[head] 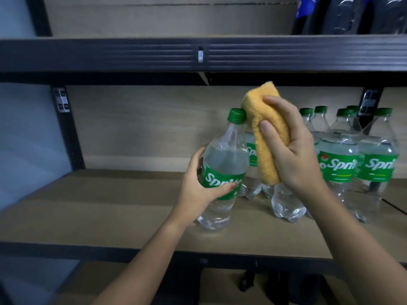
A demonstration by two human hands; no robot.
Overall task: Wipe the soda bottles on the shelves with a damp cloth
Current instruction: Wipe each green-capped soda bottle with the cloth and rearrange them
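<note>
Fingers [267,128] clutch cloth [264,137] against bottle cap [236,115].

Dark metal shelving [198,55] (wooden boards [99,205])

dark bottles [350,15]: top right corner, cut by top edge, caps unseen, labels blurred
rightmost Sprite bottle [380,166]: label cut by right edge
bottle behind cloth [286,205]: only base shows; rest hidden by yellow cloth [267,137] and right hand [293,150]
left hand [198,190]: covers part of held bottle [222,172] label
lower shelf [220,289]: items dark, unreadable
</note>
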